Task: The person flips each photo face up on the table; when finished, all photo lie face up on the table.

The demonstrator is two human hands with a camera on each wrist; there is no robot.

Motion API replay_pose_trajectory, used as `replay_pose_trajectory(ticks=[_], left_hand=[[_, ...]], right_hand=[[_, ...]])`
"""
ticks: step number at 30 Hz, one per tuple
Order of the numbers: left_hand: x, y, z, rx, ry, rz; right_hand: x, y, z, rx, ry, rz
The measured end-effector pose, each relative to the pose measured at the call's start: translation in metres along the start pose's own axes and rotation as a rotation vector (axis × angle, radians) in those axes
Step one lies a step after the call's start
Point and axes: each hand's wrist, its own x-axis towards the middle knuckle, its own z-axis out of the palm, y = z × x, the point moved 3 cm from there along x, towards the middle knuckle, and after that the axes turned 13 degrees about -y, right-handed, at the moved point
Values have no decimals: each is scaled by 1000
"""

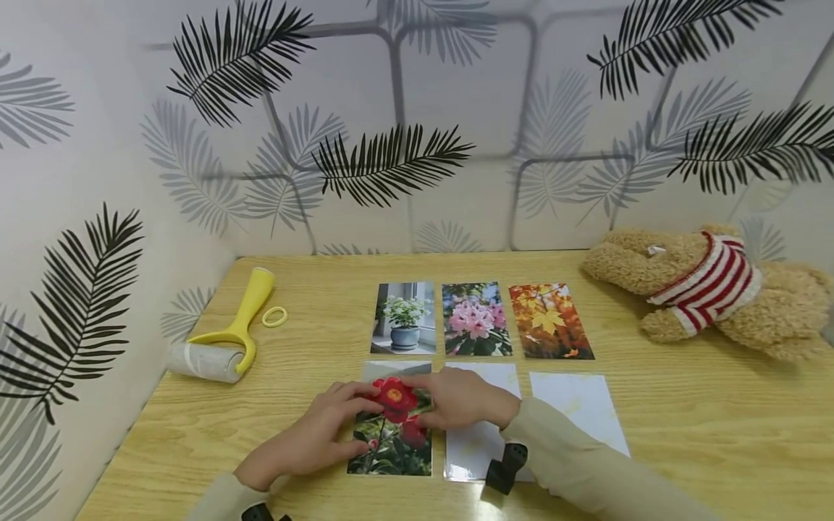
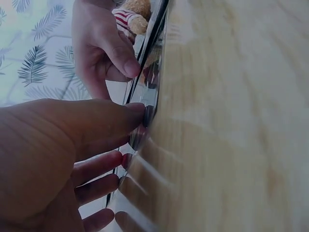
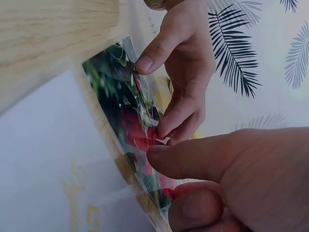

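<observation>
A photo card of red flowers lies flat on the wooden table in the head view. My left hand rests its fingertips on the card's left part, thumb near the lower left edge. From the right, my right hand touches the card with its fingertips, over the upper right side. In the right wrist view both thumbs lie on the glossy card; the left fingers are spread in the left wrist view. Two white cards lie to its right, one partly under my right forearm.
Behind lie three picture cards: a potted plant, pink flowers and autumn leaves. A yellow-handled lint roller and a yellow ring are at the left. A teddy bear lies at the right, near the patterned wall.
</observation>
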Motion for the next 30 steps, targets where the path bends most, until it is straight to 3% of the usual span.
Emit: replay_pose_trajectory(ticks=[4,8,14,17,22,30], left_hand=[[1,1,-2,-1,-9,6],[3,5,-7,-38,28,14],[12,22,-5,-57,68,125],[24,33,0,-46,35,164],[48,49,6,16,-31,172],[72,56,15,67,-138,174]], right_hand=[[-7,5,-1,58,8,-36],[-23,18,-5,58,96,-51],[-59,39,-5,63,172,-5],[-79,42,-7,83,174,16],[-101,49,-13,124,176,42],[-112,67,-13,-28,268,45]])
